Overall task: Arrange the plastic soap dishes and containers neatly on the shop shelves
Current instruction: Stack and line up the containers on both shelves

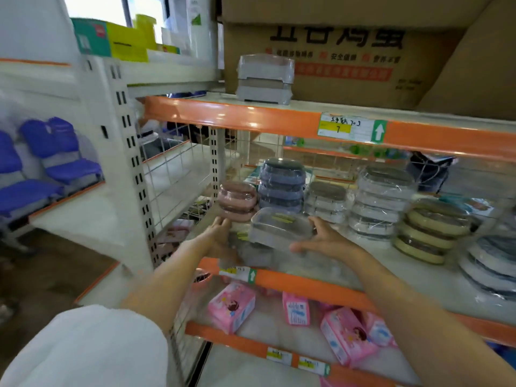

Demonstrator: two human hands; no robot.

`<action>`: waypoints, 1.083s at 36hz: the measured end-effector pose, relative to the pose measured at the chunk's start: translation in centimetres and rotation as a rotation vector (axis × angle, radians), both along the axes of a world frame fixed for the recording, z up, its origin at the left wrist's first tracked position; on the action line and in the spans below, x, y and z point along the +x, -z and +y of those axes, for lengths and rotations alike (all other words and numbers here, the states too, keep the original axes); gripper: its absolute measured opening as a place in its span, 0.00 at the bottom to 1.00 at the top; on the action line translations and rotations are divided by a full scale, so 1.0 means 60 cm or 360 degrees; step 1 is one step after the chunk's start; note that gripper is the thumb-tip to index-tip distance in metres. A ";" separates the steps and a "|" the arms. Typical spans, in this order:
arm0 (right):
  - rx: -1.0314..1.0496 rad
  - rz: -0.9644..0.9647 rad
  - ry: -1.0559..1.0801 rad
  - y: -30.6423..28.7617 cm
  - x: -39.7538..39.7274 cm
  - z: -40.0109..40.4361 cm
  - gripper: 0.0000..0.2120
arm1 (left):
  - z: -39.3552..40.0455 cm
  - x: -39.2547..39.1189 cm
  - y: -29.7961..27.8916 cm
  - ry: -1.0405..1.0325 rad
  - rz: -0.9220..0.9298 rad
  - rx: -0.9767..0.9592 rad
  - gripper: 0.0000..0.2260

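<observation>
The right hand (324,241) grips a clear grey soap dish (279,226) at its right end, just above the middle shelf (321,286). The left hand (220,233), fingers straight, reaches beside the dish's left end, just below a pink stack (237,201). Blue (282,184) and grey stacks (325,202) stand beyond both hands.

A: Which colours are on the shelves?
B: The shelf edge (279,118) is orange. One stack of soap dishes (237,201) is dusty pink, the next stack (282,185) is grey-blue, and another stack (430,230) is pale olive yellow.
A: And lower?
B: The packets (231,305) are pink. The cardboard box (349,51) is brown with a red band.
</observation>
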State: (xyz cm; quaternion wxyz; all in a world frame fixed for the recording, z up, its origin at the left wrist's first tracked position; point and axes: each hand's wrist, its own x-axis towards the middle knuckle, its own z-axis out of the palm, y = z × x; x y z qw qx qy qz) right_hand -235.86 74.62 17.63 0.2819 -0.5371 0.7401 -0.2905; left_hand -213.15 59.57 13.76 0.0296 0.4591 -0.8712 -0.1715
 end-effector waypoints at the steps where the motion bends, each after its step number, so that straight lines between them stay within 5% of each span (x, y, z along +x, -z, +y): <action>1: -0.0022 -0.0013 -0.0046 -0.005 0.009 0.001 0.36 | 0.013 0.017 -0.011 -0.0025 0.0012 -0.0015 0.38; 9: -0.0154 -0.0052 -0.0369 -0.083 0.109 0.018 0.38 | 0.101 0.152 -0.115 -0.0215 -0.0031 -0.0094 0.39; 18: -0.0363 0.0039 -0.0565 -0.183 0.176 0.037 0.45 | 0.163 0.246 -0.249 -0.0333 0.0140 -0.0086 0.27; 23: -0.0493 0.0153 -0.0623 -0.262 0.191 0.054 0.19 | 0.176 0.269 -0.319 -0.0389 0.0283 -0.0137 0.32; 27: -0.0618 0.0107 -0.0600 -0.318 0.181 0.051 0.34 | 0.178 0.265 -0.384 -0.0366 0.0381 -0.0228 0.27; 32: -0.0706 0.0134 -0.0502 -0.387 0.145 0.051 0.13 | 0.171 0.229 -0.451 -0.0302 0.0534 -0.0309 0.24; 36: -0.0773 0.0139 -0.0349 -0.425 0.100 0.041 0.20 | 0.156 0.185 -0.490 -0.0218 0.0604 -0.0404 0.27; 39: -0.0839 0.0119 -0.0213 -0.439 0.051 0.027 0.18 | 0.135 0.153 -0.511 -0.0183 0.0675 -0.0447 0.21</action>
